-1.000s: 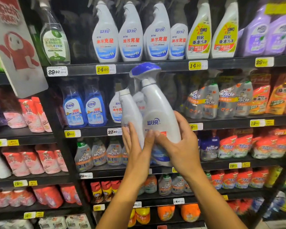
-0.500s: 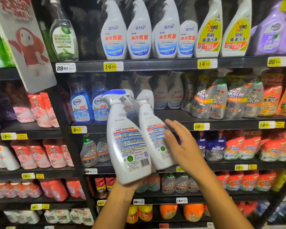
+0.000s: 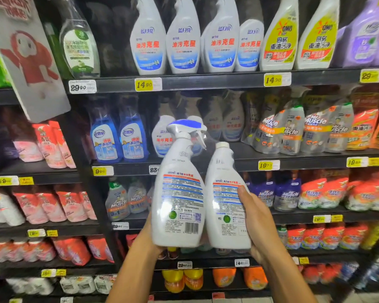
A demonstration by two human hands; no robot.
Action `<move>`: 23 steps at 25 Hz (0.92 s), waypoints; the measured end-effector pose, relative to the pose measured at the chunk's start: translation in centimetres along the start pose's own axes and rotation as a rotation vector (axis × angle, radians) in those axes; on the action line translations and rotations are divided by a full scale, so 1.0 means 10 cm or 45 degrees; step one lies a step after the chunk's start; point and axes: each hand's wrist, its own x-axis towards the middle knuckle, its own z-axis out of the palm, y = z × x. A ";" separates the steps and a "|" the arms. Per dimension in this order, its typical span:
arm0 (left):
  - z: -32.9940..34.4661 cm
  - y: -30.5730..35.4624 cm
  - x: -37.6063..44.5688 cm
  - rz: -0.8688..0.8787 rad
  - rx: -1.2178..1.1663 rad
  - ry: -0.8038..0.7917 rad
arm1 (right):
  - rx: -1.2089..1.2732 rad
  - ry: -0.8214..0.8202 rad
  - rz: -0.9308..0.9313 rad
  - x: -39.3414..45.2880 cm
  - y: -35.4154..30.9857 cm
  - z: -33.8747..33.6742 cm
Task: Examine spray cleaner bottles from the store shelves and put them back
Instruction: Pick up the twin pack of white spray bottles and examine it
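I see my left hand [image 3: 150, 234] cupped under the base of the white trigger spray bottle [image 3: 178, 193], fingers hidden behind it, so I can't tell how that grip closes. My right hand [image 3: 257, 226] wraps the capped refill bottle [image 3: 227, 204] beside it, thumb across the back label. Both bottles touch, upright, back labels facing me, held in front of the black store shelves [image 3: 206, 84]. Behind them stand blue glass cleaner bottles [image 3: 118, 138]; above, a row of white spray cleaners [image 3: 184, 40].
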 end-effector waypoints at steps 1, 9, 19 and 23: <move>-0.01 -0.01 0.04 -0.001 0.053 -0.056 | -0.006 0.042 -0.007 -0.01 0.01 -0.05; 0.08 -0.24 0.14 0.354 0.350 -0.373 | -0.276 0.237 -0.239 -0.04 0.07 -0.29; 0.07 -0.21 0.21 0.384 0.517 -0.327 | -0.360 0.256 -0.336 -0.11 0.04 -0.21; 0.19 -0.13 0.39 0.290 0.367 -0.133 | -0.344 0.215 -0.523 -0.25 -0.02 0.04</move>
